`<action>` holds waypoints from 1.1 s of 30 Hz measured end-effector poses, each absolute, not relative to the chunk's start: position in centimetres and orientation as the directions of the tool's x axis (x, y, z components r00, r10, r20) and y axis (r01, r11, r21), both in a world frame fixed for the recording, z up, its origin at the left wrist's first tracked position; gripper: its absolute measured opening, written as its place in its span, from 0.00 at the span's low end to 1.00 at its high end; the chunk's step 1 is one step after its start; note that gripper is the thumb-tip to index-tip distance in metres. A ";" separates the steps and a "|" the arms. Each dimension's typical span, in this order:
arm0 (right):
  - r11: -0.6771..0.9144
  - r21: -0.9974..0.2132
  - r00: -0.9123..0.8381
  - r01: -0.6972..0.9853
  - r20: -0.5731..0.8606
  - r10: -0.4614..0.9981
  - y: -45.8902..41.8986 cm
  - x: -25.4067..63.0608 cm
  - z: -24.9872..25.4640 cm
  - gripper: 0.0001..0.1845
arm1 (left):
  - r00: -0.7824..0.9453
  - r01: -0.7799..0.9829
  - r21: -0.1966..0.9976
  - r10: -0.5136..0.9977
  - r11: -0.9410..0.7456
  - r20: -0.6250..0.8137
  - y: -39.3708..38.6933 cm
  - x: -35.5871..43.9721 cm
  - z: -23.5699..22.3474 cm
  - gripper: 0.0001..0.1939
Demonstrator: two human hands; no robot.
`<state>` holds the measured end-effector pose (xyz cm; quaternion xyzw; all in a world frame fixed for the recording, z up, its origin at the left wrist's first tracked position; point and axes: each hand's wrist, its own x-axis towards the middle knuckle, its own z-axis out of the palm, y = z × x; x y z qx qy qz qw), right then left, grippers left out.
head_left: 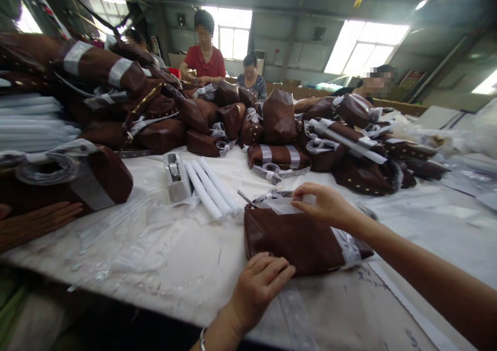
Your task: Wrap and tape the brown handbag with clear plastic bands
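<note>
A brown leather bag [298,237] lies flat on the white table [186,268] in front of me, part wrapped in clear plastic. My left hand [259,283] rests near the bag's front edge with its fingers laid flat and together on the bag. My right hand [324,203] reaches over the bag's top edge, fingers curled in a pinch on the clear plastic wrapping [281,205] there.
A big heap of wrapped brown bags [279,123] fills the table's middle and left. A tape dispenser [176,177] and white paper rolls [212,188] lie beyond my bag. Another person's hand [34,221] rests at the left edge. Several co-workers sit at the far side.
</note>
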<state>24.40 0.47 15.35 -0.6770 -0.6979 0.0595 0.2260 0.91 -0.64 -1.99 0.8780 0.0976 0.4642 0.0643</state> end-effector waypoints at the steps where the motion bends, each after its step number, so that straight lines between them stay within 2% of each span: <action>1: 0.107 -0.354 -0.002 0.929 0.284 0.959 -0.2 23.9 15.8 0.07 | 0.555 0.112 0.201 0.229 -0.973 0.799 -0.6 0.9 -2.0 0.16; 6: 0.200 -0.124 -0.141 0.972 0.376 0.916 -4.0 21.0 15.7 0.04 | 0.553 0.121 0.165 0.205 -0.979 0.808 -0.5 0.9 -1.5 0.15; 8: 0.245 -0.075 -0.199 0.966 0.383 0.902 -5.4 20.0 14.8 0.05 | 0.543 0.130 0.151 0.198 -0.980 0.816 -0.5 0.9 -1.3 0.15; 14: 0.315 -0.196 -0.222 0.929 0.386 0.895 -8.3 17.7 11.0 0.12 | 0.562 0.115 0.164 0.200 -0.980 0.802 -0.6 0.8 -1.5 0.15; 19: 0.358 -0.237 -0.217 0.903 0.469 0.856 -10.0 16.6 8.3 0.09 | 0.585 0.090 0.171 0.191 -0.981 0.789 -0.4 0.6 -2.0 0.13; 24: 0.416 -0.231 -0.205 0.880 0.604 0.770 -11.4 16.3 6.3 0.12 | 0.565 0.107 0.183 0.212 -0.977 0.798 -0.6 0.5 -2.2 0.09; 28: 0.463 -0.186 -0.240 0.867 0.658 0.714 -12.0 16.7 5.0 0.13 | 0.519 0.153 0.222 0.269 -0.963 0.812 -0.8 0.4 -2.1 0.09; 31: 0.487 -0.147 -0.265 0.861 0.687 0.677 -12.2 16.9 4.1 0.12 | 0.484 0.174 0.243 0.298 -0.954 0.823 -0.7 0.3 -2.0 0.11; 33: 0.503 -0.140 -0.268 0.853 0.709 0.652 -12.3 17.0 3.5 0.14 | 0.489 0.185 0.212 0.277 -0.960 0.827 -0.7 0.1 -1.7 0.15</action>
